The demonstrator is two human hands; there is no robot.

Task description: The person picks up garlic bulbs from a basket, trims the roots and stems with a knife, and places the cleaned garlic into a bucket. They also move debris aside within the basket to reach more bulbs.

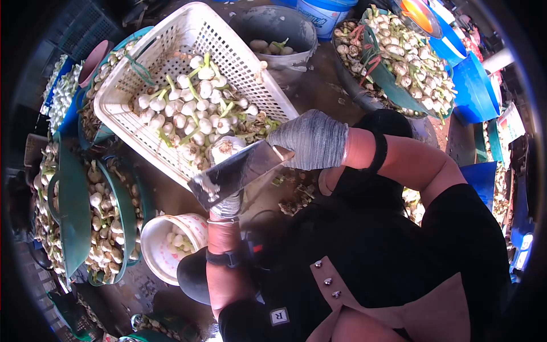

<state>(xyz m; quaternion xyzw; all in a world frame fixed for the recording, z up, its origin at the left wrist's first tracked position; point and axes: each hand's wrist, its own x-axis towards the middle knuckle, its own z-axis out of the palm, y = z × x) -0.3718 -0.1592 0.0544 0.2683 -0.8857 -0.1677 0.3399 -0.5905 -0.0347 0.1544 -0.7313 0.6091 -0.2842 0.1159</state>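
My right hand (310, 139), in a grey knit glove, is closed round the handle of a cleaver (242, 171). Its broad blade slants down to the left, with pale bits stuck near the far corner. Behind the blade is my gloved left hand (228, 206), mostly hidden. A garlic bulb (227, 148) shows just above the blade's upper edge, seemingly held in the left fingers. Both hands are at the near edge of a white plastic basket (142, 139), which holds many garlic bulbs (196, 105) with green stems.
A white bucket (151, 251) with peeled pale pieces stands beside my left forearm. Green tubs (122, 211) of garlic line the left. Beyond the basket stands a grey bucket (273, 28). A heaped garlic tub (399, 62) and a blue bucket (476, 91) are at the right.
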